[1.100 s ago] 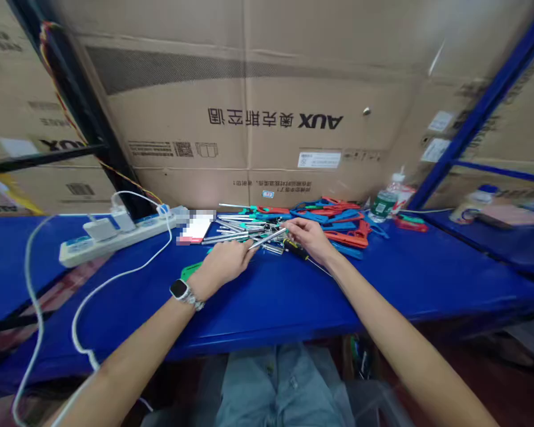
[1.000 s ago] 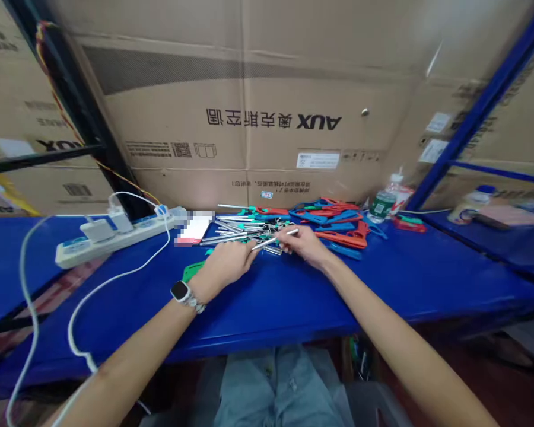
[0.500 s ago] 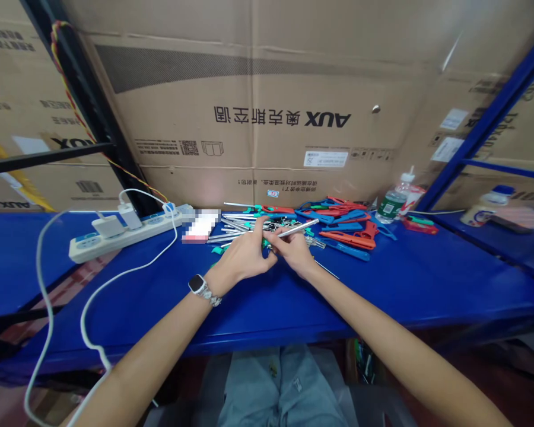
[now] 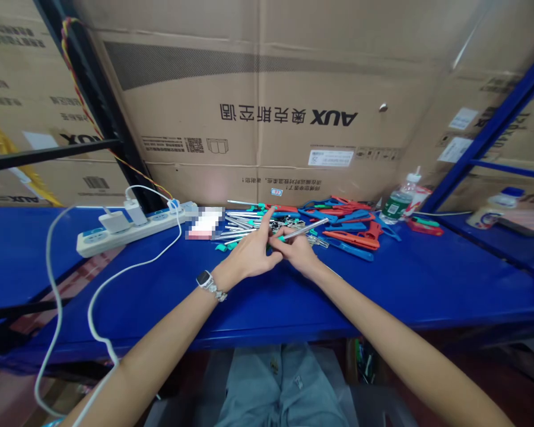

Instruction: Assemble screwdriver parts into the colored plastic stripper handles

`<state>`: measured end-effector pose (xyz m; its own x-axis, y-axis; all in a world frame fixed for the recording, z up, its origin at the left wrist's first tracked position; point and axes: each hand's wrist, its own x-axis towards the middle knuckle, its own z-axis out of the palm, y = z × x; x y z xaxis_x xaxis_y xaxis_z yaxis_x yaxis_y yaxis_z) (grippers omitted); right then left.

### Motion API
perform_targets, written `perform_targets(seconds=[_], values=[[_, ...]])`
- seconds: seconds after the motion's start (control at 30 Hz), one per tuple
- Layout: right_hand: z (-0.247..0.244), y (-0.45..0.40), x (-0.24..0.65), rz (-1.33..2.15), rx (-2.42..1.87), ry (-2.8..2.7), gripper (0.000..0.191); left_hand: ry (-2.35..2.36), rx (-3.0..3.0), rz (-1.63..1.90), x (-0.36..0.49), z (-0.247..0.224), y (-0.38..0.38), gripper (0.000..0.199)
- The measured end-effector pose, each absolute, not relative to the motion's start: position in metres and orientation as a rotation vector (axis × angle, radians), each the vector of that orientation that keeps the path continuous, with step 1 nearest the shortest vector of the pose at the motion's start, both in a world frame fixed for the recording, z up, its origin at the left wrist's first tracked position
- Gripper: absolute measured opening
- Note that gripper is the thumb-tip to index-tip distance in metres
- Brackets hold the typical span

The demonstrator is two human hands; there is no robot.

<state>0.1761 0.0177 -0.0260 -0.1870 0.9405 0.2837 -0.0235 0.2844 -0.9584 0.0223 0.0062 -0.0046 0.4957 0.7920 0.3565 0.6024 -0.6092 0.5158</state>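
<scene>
One finger [image 4: 267, 224] of the left grip [image 4: 251, 253] is raised (whether that hand pinches anything, I cannot tell); beside it, the right grip [image 4: 299, 254] clasps a silver rod [image 4: 310, 227], perhaps angled to keep its long end free. Just beyond both, loose rods [image 4: 239, 223] lie heaped on the worktop [image 4: 267, 311], presumably for reach; red and blue plastic pieces [image 4: 356, 236] lie to the right.

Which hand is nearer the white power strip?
Left. The left hand is right of the power strip; the right hand, holding a silver rod, is farther right.
</scene>
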Motion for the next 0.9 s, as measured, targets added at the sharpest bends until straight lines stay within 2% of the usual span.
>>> perform_targets(seconds=[0.13,0.2,0.23,0.33,0.37,0.47,0.63,0.9], values=[[-0.027,0.018,0.179,1.171,-0.913,-1.393,0.042,1.025,2.433,0.861,0.018,-0.005,0.009,0.103],[-0.025,0.018,0.182,1.187,-0.911,-1.348,0.043,1.018,2.514,0.845,0.012,-0.004,0.011,0.097],[-0.023,0.018,0.184,1.188,-0.906,-1.326,0.043,1.041,2.573,0.824,0.008,-0.003,0.011,0.088],[-0.019,0.018,0.188,1.187,-0.887,-1.255,0.045,1.198,2.739,0.649,-0.003,0.001,0.012,0.036],[-0.018,0.018,0.189,1.193,-0.881,-1.239,0.046,1.258,2.770,0.573,-0.006,0.002,0.013,0.027],[-0.017,0.018,0.190,1.220,-0.877,-1.229,0.048,1.351,2.801,0.434,-0.011,0.000,0.012,0.028],[-0.015,0.017,0.195,1.275,-0.843,-1.265,0.047,1.335,2.769,0.427,-0.011,-0.004,0.012,0.023],[-0.015,0.017,0.202,1.305,-0.735,-1.251,0.036,1.369,2.741,0.375,-0.011,0.001,0.008,0.026]])
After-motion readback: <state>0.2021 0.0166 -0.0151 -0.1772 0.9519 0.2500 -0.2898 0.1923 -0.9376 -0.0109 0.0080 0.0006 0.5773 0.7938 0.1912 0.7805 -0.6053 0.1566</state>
